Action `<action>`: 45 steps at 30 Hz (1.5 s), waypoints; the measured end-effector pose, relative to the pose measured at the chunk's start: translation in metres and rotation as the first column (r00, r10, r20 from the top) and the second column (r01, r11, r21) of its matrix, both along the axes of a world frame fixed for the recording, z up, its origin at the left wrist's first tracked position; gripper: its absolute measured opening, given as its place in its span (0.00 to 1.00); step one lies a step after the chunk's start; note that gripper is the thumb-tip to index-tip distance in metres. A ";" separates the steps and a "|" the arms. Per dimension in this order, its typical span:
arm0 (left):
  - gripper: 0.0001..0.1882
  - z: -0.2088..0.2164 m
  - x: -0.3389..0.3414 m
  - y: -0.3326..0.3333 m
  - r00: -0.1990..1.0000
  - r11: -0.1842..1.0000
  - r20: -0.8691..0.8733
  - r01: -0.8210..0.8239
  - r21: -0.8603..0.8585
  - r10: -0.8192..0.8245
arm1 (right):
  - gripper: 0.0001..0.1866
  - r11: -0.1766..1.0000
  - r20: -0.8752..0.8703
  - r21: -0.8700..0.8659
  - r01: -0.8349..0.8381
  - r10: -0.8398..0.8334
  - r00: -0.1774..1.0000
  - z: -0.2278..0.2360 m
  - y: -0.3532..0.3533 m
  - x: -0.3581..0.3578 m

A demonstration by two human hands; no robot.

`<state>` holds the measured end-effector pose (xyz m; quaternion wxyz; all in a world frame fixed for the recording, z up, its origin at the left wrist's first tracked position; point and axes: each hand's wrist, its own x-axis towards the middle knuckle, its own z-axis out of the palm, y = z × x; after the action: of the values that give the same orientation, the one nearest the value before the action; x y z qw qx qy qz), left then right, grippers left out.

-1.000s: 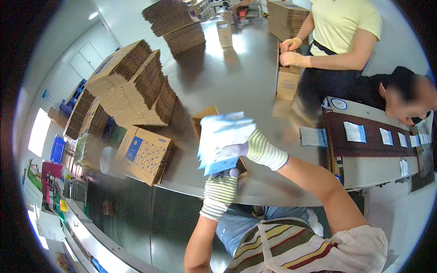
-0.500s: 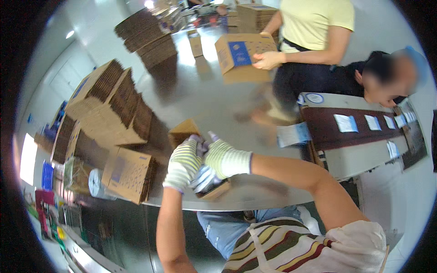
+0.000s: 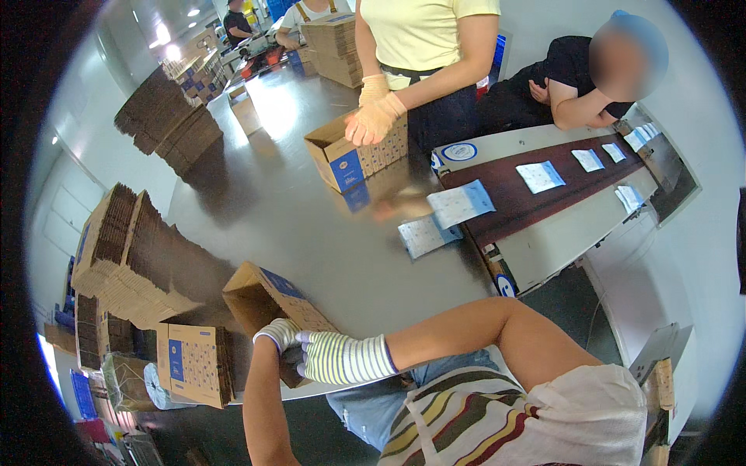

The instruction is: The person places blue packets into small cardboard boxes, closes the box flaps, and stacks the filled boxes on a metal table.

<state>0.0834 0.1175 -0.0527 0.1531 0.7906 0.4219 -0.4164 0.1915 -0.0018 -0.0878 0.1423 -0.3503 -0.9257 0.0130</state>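
My right hand (image 3: 342,359), in a striped glove, is closing around the near end of the open cardboard box (image 3: 268,311), fingers curled over its edge, and my left hand (image 3: 278,334), gloved in white, is gripping the same end just beside it. The box is lying tilted at the near edge of the grey tabletop (image 3: 311,225), its brown inside facing up and a blue-printed panel turned away from me. I am judging it as light and empty, with thin corrugated walls that are stiff along the folds but likely to bow if I am squeezing a flat panel. I would be taking it at the corners and creases, where the board is holding its shape best. The gloves should be giving enough grip on the dry card. To my left, stacks of flattened boxes (image 3: 128,256) are standing on edge. Across the tabletop another person's gloved hands (image 3: 374,116) are resting on a second open box (image 3: 353,151).
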 end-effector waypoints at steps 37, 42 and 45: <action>0.17 0.025 0.010 -0.076 0.792 0.892 0.601 -0.188 0.412 -0.111 | 0.25 0.730 0.204 -0.515 0.450 -0.406 0.891 0.046 0.091 0.390; 0.15 0.021 0.004 -0.078 0.774 0.891 0.624 -0.203 0.405 -0.108 | 0.33 0.656 0.447 -0.631 0.415 -0.130 0.885 0.004 0.142 0.351; 0.15 0.026 0.012 -0.077 0.763 0.894 0.638 -0.210 0.395 -0.103 | 0.38 0.545 0.565 -0.621 0.563 -0.187 0.804 -0.044 0.147 0.350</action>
<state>0.0953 0.0410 -0.0267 0.1162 0.8855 0.4499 -0.0073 0.5420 0.1452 -0.1321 -0.2304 -0.5649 -0.7361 0.2931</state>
